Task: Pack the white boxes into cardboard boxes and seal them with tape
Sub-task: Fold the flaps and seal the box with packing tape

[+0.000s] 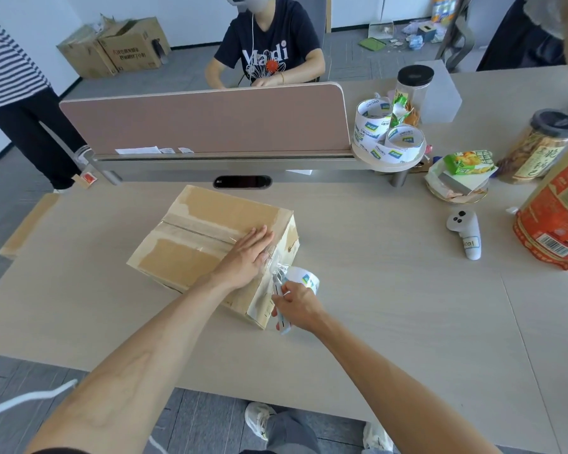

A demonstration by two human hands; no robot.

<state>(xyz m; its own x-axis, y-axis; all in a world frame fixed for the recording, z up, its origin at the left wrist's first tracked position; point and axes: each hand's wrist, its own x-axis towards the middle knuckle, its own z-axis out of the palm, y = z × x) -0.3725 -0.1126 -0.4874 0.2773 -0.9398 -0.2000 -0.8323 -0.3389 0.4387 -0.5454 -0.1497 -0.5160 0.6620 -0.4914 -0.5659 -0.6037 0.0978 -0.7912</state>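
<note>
A closed cardboard box [191,231] lies on the table [391,306], with clear tape running along its top seam and down its right end. My left hand [248,257] presses flat on the top of the box near that end. My right hand [294,306] grips a small white-and-blue cutter [282,317] at the box's near right corner, its tip at the stretched tape. The tape roll [304,279] hangs from that tape just right of the box. No white boxes are visible.
A desk divider [210,119] stands behind the box. Several tape rolls [387,139] sit on a round shelf at its right end. Jars, snack packs and a white controller [466,234] crowd the right side. A person sits behind the divider; another stands at the far left.
</note>
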